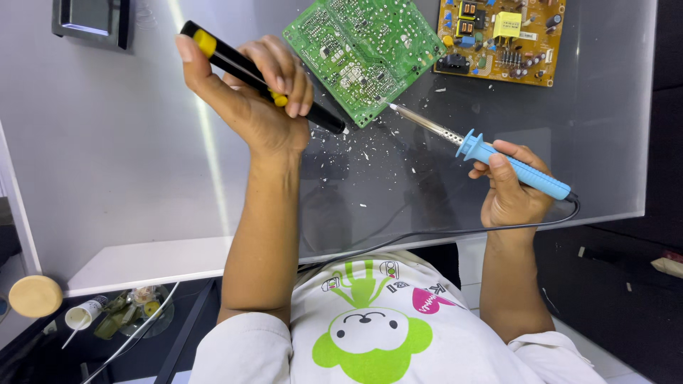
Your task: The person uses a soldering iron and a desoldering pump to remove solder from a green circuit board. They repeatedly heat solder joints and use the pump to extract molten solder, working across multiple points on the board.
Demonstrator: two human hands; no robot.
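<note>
— Two bare hands over a grey glass table point(142, 178), seen from above. Left hand point(249, 92) at eleven o'clock, fingers clenched around a black-and-yellow desoldering pump point(260, 77), thumb up near its yellow plunger end. Pump tilted, tip pointing toward four o'clock, close to the lower corner of the green circuit board point(366, 53); touching or just short of it, cannot tell.

— And the right?

— Right hand point(512, 188) at three o'clock, fingers grasping the blue handle of a soldering iron point(491, 156), pencil-style. Metal tip aimed toward ten o'clock, meeting the green board's lower corner from the other side. Black cord point(427, 233) trailing from the handle's rear, curving back toward six o'clock.

— Where exactly is the board?

— At twelve o'clock, lying flat on the table, turned diamond-wise, solder side up. Just beside it at one o'clock, an orange-brown circuit board point(505, 43), component side up, with a yellow transformer and blue parts.

— Anything around them?

— Plenty of small white flecks point(363, 153) scattered on the glass below the green board, between the two hands. Dark boxy object point(91, 21) at ten o'clock on the table's far edge. White shirt with a green cartoon print point(370, 327) at six o'clock. Round wooden disc point(34, 295) and a small clutter of items at eight o'clock, below the table's edge.
</note>
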